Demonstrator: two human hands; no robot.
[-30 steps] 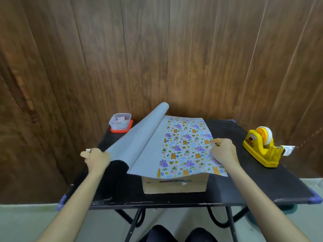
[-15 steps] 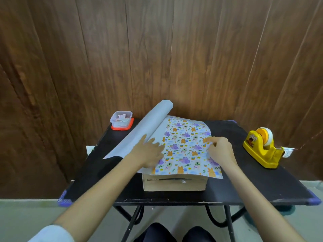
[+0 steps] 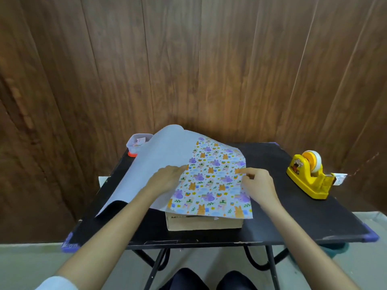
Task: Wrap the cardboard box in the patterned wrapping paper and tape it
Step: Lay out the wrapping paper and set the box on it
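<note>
Left hand presses flat, fingers straight, on the paper draped over the box. Right hand pinches the paper's right edge. The box sits at the tabletop's front.

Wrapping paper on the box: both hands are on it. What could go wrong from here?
1. The tape dispenser sits apart, to the right; if the right hand lets go of the patterned flap of the wrapping paper to reach it, the flap may spring off the cardboard box.
2. The paper's loose curled left side rises beside the small container; pulling it over with the left hand could nudge that.
</note>
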